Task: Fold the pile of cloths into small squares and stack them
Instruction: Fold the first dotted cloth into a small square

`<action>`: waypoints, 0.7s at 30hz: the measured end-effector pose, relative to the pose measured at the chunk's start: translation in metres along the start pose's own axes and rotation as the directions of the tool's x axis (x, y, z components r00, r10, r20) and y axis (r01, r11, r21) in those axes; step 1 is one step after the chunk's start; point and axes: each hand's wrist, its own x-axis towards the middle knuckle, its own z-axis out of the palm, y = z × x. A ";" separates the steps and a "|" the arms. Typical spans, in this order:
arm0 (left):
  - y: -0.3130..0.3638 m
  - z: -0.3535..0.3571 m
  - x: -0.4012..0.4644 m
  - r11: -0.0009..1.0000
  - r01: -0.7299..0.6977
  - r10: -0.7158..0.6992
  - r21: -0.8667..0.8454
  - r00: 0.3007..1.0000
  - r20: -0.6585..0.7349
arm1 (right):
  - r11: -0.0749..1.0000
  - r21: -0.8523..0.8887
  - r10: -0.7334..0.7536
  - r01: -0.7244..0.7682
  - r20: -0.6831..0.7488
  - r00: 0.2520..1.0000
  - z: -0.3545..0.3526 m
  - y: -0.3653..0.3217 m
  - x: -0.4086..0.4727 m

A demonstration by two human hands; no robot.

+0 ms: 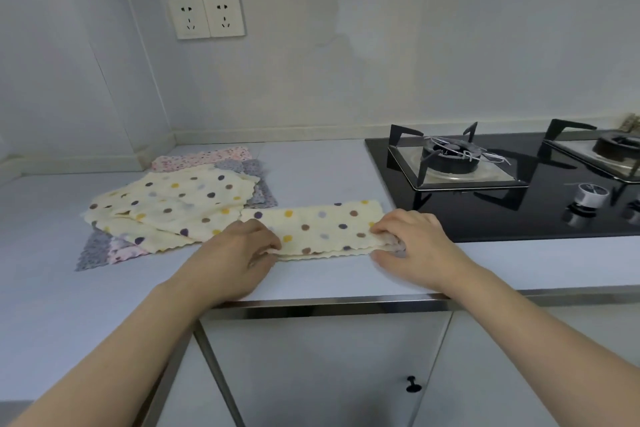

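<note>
Both hands (322, 246) on dotted cloth (320, 229)

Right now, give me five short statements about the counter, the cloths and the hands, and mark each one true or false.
1. Both hands, left hand and right hand, hold the ends of the folded yellow dotted cloth. True.
2. The pile of cloths lies right of the stove. False: it lies left of it.
3. A pot sits on the near burner. False: the burner is bare.
4. Two wall sockets are above the counter. True.
5. A stack of finished squares stands by the stove. False: none is visible.
</note>
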 end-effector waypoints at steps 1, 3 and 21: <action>-0.002 0.002 0.002 1.000 -0.018 0.018 0.020 1.000 -0.023 | 1.000 -0.002 0.001 -0.001 0.004 1.000 0.000 0.000 0.001; -0.002 0.005 0.004 1.000 0.006 -0.008 -0.020 0.995 -0.104 | 1.000 -0.006 0.005 -0.005 -0.009 1.000 0.001 0.001 0.001; -0.004 -0.002 -0.005 0.979 -0.146 0.153 0.139 0.987 -0.044 | 0.999 -0.004 -0.055 0.055 -0.061 0.997 0.000 0.000 -0.004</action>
